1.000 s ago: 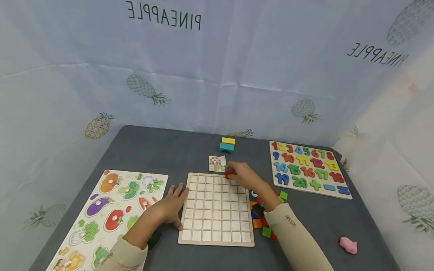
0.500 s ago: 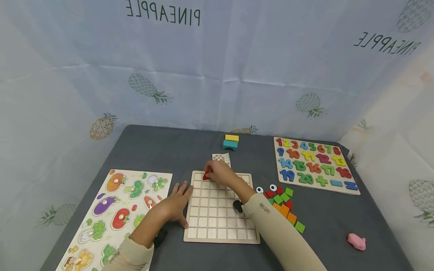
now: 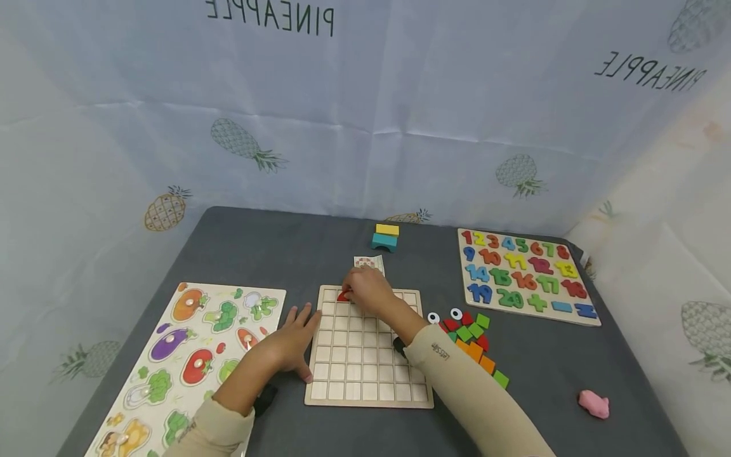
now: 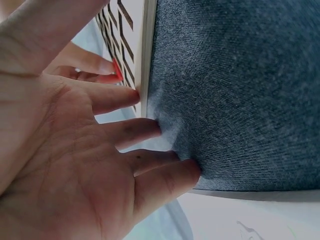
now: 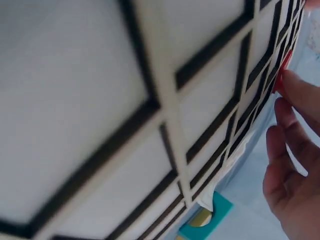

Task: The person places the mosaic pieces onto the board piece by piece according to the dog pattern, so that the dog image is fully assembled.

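Observation:
My right hand (image 3: 368,293) pinches a small red tile (image 3: 342,296) at the far row of a wooden grid board (image 3: 371,376), toward its left corner. In the right wrist view, the thumb and fingertips meet at the red tile (image 5: 283,75), which sits right at the grid. My left hand (image 3: 290,348) has its fingers spread along the board's left edge, thumb at the near part of that side. The left wrist view shows these fingers (image 4: 167,182) straight, with the tips on the dark cloth and the board's edge. The grid's visible squares are bare.
Loose red, green and orange tiles (image 3: 475,331) and two eye discs (image 3: 455,314) lie right of the board. A picture card (image 3: 378,261) sits behind it, partly covered. Around stand blocks (image 3: 384,242), a number puzzle (image 3: 551,316), a vegetable puzzle (image 3: 135,355) and a pink toy (image 3: 594,404).
My right hand has carried the red tile from the board's far right part leftward to near the far left corner, then lowered slightly. The left hand stays at the board's edge.

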Tool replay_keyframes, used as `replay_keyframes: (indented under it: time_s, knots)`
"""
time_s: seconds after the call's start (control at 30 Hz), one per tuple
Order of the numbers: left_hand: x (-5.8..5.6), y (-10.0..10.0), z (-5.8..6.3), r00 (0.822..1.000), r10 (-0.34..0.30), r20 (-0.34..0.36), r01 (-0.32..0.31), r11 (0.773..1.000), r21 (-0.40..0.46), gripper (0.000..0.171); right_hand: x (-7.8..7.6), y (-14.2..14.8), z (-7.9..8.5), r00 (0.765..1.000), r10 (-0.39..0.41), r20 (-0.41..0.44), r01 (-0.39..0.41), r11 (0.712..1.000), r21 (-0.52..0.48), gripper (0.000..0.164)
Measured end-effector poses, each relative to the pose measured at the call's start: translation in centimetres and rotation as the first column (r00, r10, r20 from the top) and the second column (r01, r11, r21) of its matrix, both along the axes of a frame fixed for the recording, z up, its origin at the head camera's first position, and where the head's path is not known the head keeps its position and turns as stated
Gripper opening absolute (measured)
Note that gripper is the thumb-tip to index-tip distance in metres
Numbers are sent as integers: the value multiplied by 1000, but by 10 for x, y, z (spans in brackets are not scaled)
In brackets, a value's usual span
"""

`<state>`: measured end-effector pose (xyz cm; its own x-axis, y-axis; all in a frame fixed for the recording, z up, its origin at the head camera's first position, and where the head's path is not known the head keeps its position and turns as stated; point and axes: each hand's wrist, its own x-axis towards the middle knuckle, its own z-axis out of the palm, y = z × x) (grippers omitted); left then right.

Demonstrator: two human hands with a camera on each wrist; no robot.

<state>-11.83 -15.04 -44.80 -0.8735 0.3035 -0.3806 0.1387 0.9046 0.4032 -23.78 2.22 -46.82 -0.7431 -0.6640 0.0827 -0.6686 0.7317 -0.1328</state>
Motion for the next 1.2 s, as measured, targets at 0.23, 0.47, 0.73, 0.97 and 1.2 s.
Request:
replay_keyframes:
  time_s: [0.23, 0.47, 0.73, 0.97, 1.2]
  knots:
    - [3, 3, -6, 1000, 12, 21, -13, 999, 39, 119, 9, 3, -1, 991, 36, -132, -19, 991, 133, 6]
    - [7, -3, -15, 1000, 24, 6, -25, 997, 68, 118, 22, 14, 6, 997, 81, -16, -78, 991, 106, 10]
    - [5, -12, -6, 1000, 27, 4, -27, 997, 70, 119, 15, 76, 16, 988, 19, 156, -10, 998, -58, 15]
    - [2, -14, -6, 1000, 6, 11, -7, 998, 68, 119, 26, 139, 26, 951, -144, 273, 148, 989, 4, 11]
    - [-4, -8, -7, 1000, -14, -2, 15, 998, 59, 119, 55, 165, 21, 962, -100, 254, 88, 995, 56, 14]
